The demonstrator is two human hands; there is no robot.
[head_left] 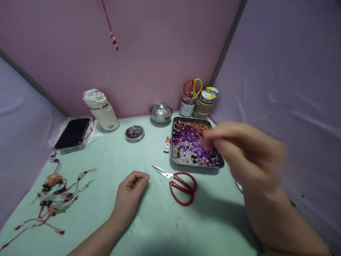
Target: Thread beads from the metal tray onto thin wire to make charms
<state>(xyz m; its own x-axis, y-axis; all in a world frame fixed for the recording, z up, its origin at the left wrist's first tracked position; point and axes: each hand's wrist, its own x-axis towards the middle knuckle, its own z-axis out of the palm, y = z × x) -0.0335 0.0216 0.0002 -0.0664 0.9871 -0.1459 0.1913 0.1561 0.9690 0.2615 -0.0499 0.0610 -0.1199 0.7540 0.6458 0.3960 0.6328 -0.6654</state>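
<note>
My left hand (131, 192) rests on the table with its fingers curled closed. A small glint shows in the curl, but what it holds is too small to name. My right hand (247, 156) is raised in front of the bead tray's right side, blurred, thumb and fingertips pinched together. Anything in that pinch cannot be made out. Purple, clear, red and black beads (190, 145) fill the metal tray (197, 165), with thin threads over them. Between the hands lie red-handled scissors (183, 186), blades pointing toward the back left.
A lighter (167, 145), round container (134, 133), steel bowl (161, 113) and white bottle (102, 110) stand toward the back. Two jars, one holding scissors (192, 89), are behind the tray. Beaded cords (54, 199) and a phone (73, 133) lie left. A beaded red cord (113, 39) hangs on the wall.
</note>
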